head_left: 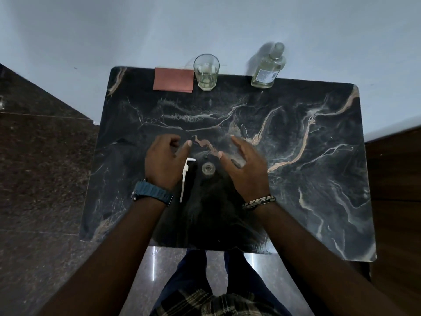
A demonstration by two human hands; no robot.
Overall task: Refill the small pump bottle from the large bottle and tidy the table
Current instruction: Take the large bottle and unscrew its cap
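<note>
Small pump bottle (207, 168) uncapped, mid-worktop (319, 179) between both hands | left hand (165, 159) loosely curled, pump head (185, 176) beside it; right hand (245, 166) spread, empty | large bottle (267, 67) at far edge | risk: a knock tips the open bottle.

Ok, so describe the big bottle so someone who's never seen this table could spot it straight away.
Look at the dark marble table, along its far edge by the wall. The large bottle stands at the right end of that row. Unlike the glass and reddish cloth to its left, it is tall, necked, labelled and holds pale liquid.
</note>
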